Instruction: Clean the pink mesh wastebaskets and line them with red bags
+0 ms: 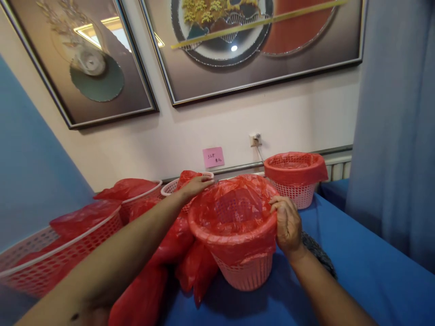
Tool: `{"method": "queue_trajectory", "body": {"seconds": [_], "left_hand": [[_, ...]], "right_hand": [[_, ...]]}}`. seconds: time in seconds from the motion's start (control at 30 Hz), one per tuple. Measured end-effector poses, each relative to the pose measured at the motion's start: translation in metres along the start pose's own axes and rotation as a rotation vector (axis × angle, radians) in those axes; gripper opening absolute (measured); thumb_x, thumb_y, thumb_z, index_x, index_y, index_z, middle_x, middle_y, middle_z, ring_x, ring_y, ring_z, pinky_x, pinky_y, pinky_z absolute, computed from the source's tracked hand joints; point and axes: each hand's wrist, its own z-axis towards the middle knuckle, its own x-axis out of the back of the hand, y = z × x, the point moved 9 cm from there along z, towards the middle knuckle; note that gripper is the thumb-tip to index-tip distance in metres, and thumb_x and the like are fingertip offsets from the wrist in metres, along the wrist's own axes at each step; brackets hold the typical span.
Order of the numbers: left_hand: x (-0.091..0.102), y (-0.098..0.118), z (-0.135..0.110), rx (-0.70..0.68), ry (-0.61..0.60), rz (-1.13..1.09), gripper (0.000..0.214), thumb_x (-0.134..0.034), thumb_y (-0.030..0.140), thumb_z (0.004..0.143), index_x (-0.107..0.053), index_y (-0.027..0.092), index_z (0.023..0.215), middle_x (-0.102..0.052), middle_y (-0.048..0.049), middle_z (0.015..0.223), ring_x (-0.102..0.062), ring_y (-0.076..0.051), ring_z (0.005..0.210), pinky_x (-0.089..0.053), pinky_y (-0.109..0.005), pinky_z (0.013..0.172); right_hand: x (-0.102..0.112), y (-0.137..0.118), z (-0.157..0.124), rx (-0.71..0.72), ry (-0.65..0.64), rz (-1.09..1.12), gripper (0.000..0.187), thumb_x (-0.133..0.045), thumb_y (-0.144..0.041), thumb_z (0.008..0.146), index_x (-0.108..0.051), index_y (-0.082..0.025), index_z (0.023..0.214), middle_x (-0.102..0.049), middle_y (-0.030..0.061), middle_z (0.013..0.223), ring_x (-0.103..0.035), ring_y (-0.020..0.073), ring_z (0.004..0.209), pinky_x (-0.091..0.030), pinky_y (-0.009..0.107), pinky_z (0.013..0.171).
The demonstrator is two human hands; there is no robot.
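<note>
A pink perforated plastic basket [244,274] stands before me on the blue surface. A thin red plastic bag [238,240] lines it and is folded down over the rim. My right hand [287,222] is at the basket's right rim, its bent fingers closed on the bag's edge. Over the far left rim reaches my left hand [200,183], fingers stretched out along the edge; their undersides are hidden. Through the bag, the mesh of the basket wall shows.
Another bag-lined basket [295,181] stands back right. White-rimmed baskets [84,249] with red bags are at left, and several bulging red bags [146,290] lie below my left forearm. A dark textured item [319,253] is beside my right wrist. Behind are a wall and radiator [340,170].
</note>
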Motion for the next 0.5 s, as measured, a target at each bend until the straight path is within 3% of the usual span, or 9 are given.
{"method": "queue_trajectory", "body": {"seconds": [0.1,0.17,0.23,0.33,0.43,0.5], "left_hand": [[-0.011,-0.025,-0.019,0.098,-0.029,-0.208,0.032,-0.075,0.045,0.083,-0.077,0.016,0.095,-0.081,-0.0153,0.090,-0.076,-0.034,0.089,-0.058,-0.044,0.086],[-0.016,-0.033,-0.031,0.110,-0.039,-0.342,0.036,-0.073,0.047,0.084,-0.075,0.015,0.102,-0.081,-0.0171,0.096,-0.078,-0.034,0.093,-0.059,-0.045,0.090],[-0.016,-0.036,-0.040,0.093,-0.029,-0.441,0.041,-0.072,0.046,0.084,-0.071,0.016,0.112,-0.081,-0.0160,0.103,-0.078,-0.034,0.098,-0.059,-0.046,0.093],[-0.006,-0.040,-0.053,0.031,0.094,-0.613,0.042,-0.068,0.043,0.086,-0.069,0.014,0.117,-0.081,-0.0149,0.108,-0.077,-0.033,0.102,-0.059,-0.047,0.095],[0.002,-0.053,-0.074,-0.050,0.292,-0.769,0.030,-0.066,0.037,0.088,-0.070,0.017,0.111,-0.081,-0.0091,0.107,-0.076,-0.028,0.105,-0.060,-0.041,0.097],[-0.001,-0.063,-0.091,-0.106,0.383,-0.778,0.029,-0.063,0.037,0.089,-0.070,0.020,0.113,-0.081,-0.0049,0.109,-0.075,-0.027,0.110,-0.060,-0.040,0.098]], "right_hand": [[0.007,0.016,0.002,-0.114,0.083,0.101,0.036,-0.034,-0.036,0.107,-0.065,-0.023,0.097,-0.067,0.0096,0.115,-0.061,0.0251,0.115,-0.045,0.048,0.103],[0.014,0.044,-0.001,-0.327,0.202,0.195,0.038,-0.040,-0.047,0.105,-0.067,-0.022,0.113,-0.064,0.0115,0.130,-0.058,0.0270,0.126,-0.044,0.049,0.108],[0.012,0.080,-0.011,-0.621,0.285,0.340,0.044,-0.048,-0.057,0.099,-0.066,-0.024,0.122,-0.065,0.0109,0.134,-0.062,0.0270,0.124,-0.050,0.046,0.102],[-0.013,0.112,-0.025,-0.944,0.221,0.620,0.049,-0.065,-0.063,0.087,-0.069,-0.025,0.118,-0.073,0.0075,0.123,-0.070,0.0257,0.110,-0.057,0.040,0.089],[-0.033,0.112,-0.027,-1.016,0.080,0.784,0.046,-0.081,-0.054,0.075,-0.074,-0.023,0.107,-0.078,0.0059,0.111,-0.073,0.0261,0.102,-0.060,0.039,0.085],[-0.035,0.108,-0.026,-1.029,0.054,0.800,0.042,-0.086,-0.049,0.071,-0.075,-0.022,0.101,-0.080,0.0050,0.102,-0.074,0.0252,0.094,-0.061,0.039,0.082]]}}
